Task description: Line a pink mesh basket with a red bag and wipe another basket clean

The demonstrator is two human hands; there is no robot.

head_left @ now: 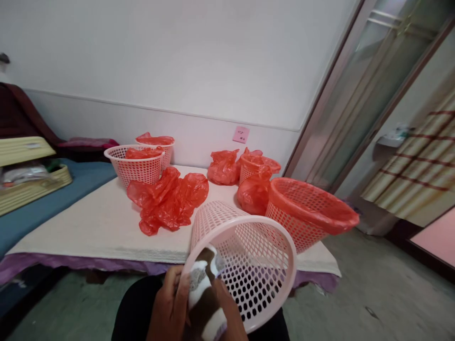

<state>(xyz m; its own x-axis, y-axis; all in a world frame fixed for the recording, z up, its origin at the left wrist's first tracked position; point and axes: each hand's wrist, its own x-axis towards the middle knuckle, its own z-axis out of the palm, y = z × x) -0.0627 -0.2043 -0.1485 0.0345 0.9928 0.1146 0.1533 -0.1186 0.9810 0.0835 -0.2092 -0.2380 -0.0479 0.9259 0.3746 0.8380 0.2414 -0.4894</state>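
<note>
The left hand's (167,308) fingers grip the near pink basket's (292,258) left rim, the right hand's (232,312) a striped cloth (205,303) there.

My trousers (133,308) are black (plain where they show), and my left hand (168,305) and right hand (230,315) bare.

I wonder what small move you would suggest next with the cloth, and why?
Perhaps slide the striped cloth a little along the rim of the tilted pink basket: it sits only at the left side, where the left hand is, with the right hand against it.
</note>
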